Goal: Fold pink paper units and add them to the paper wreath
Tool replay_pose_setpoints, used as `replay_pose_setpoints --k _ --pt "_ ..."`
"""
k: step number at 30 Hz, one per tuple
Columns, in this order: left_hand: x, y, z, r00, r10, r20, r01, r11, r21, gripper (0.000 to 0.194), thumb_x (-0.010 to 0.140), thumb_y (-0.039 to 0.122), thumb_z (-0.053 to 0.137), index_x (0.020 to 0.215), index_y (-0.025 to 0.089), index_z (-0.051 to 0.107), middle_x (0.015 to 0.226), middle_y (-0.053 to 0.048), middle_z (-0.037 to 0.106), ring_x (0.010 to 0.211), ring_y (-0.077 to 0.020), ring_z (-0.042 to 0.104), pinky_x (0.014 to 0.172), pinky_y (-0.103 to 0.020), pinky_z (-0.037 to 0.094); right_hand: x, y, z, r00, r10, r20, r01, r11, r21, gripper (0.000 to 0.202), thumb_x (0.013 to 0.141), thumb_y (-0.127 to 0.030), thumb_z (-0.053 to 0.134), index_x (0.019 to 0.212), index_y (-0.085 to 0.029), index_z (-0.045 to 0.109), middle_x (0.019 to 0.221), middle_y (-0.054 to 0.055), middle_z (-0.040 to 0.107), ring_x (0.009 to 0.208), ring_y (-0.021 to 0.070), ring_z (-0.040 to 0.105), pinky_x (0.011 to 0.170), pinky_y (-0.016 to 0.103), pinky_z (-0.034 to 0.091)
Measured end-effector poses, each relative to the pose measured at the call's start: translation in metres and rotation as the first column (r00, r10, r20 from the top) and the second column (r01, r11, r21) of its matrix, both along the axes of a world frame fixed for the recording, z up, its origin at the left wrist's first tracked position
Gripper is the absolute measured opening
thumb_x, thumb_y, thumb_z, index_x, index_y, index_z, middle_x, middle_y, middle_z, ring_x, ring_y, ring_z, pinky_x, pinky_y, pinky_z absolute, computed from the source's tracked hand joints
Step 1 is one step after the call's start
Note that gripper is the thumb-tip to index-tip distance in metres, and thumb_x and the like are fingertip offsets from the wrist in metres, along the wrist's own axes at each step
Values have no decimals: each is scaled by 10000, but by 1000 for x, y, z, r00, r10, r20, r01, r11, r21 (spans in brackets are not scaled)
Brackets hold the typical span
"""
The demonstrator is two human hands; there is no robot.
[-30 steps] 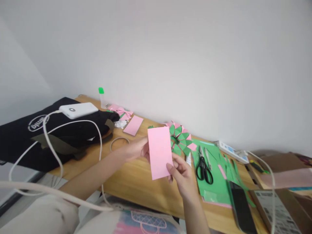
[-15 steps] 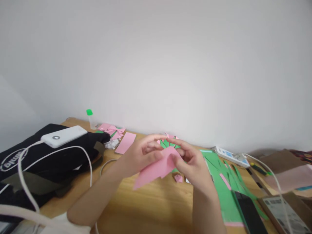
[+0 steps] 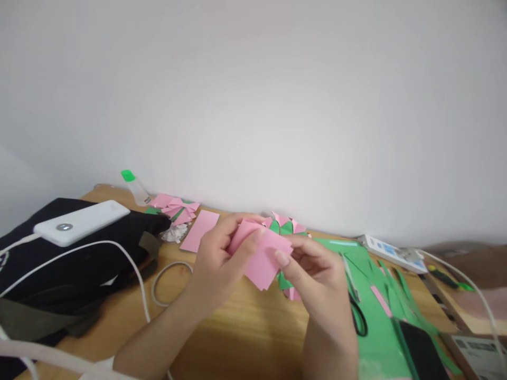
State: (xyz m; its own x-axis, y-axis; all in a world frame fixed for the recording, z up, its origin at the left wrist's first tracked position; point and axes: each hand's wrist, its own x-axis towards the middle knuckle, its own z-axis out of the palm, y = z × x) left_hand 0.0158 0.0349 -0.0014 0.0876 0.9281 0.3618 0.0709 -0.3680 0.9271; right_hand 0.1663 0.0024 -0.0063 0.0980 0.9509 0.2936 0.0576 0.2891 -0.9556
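A pink sheet of paper (image 3: 263, 261), folded in layers, is held up above the wooden table between both hands. My left hand (image 3: 225, 253) pinches its left side, with the thumb lying across the front. At the right edge, my right hand (image 3: 312, 274) grips it between thumb and curled fingers. Behind the hands stands a pink and green folded-paper piece (image 3: 285, 227), partly hidden by them. A flat pink rectangle of paper (image 3: 200, 230) lies to the left of my left hand.
Left: black bag (image 3: 99, 269) with white power bank (image 3: 83, 221), cables, a green-capped bottle (image 3: 137, 190), pink paper pieces (image 3: 178, 208). Right: green sheet (image 3: 372, 338) with strips, black-handled scissors (image 3: 358, 316), phone (image 3: 422, 351), power strip (image 3: 392, 253).
The pink paper has turned between my hands and now shows a more compact, squarish face. My right index finger has drawn back from the left fingertips. The view has shifted slightly right.
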Motion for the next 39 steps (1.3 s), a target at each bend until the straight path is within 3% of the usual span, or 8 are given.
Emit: replay_pose_setpoints --k 3,6,9,13,18,23,39 --pt "-3 -2 1 999 -28 17 29 998 -56 159 885 330 611 972 215 679 915 -5 709 807 -132 673 645 -174 532 1 -2 -2 997 -67 30 67 998 -6 78 846 -272 691 793 -231 732 591 -26 605 541 90 517 508 207 436" --pt "-7 -3 3 982 -170 77 181 969 -171 197 842 347 670 981 207 668 872 -8 711 705 -127 676 536 -157 520 1 -4 -3 992 -121 24 121 993 11 78 848 -255 691 784 -226 725 588 -32 599 538 88 518 510 207 444" --pt "-10 -2 4 958 -264 112 284 930 -235 198 803 323 714 949 200 660 843 -8 733 676 -138 690 529 -167 541 1 -7 0 986 -167 27 166 986 19 76 845 -251 698 777 -228 723 568 -39 580 506 81 500 456 194 411" --pt "-10 -2 3 964 -245 101 262 934 -242 196 774 290 739 926 197 659 793 -9 746 679 -163 710 514 -183 556 1 -10 7 976 -202 76 198 979 53 53 845 -253 697 807 -249 734 578 -35 598 490 84 496 414 193 380" --pt "-9 -4 3 969 -222 106 242 942 -235 183 752 260 753 906 216 664 781 10 748 654 -145 708 503 -167 550 0 -13 11 969 -209 129 194 974 121 84 844 -210 690 821 -280 729 595 -39 612 534 107 540 481 224 460" --pt "-9 -5 4 974 -202 100 219 953 -210 176 750 237 758 901 228 667 796 23 758 665 -139 718 509 -151 555 -1 -15 9 958 -239 158 216 964 154 129 832 -161 690 787 -278 721 583 -45 625 513 108 546 476 231 461" --pt "-10 -5 6 967 -248 63 256 942 -216 152 776 276 736 904 226 670 801 15 750 651 -139 699 515 -175 555 1 -19 12 937 -274 218 218 943 250 203 836 -104 673 853 -298 731 610 -47 655 534 112 572 487 239 452"
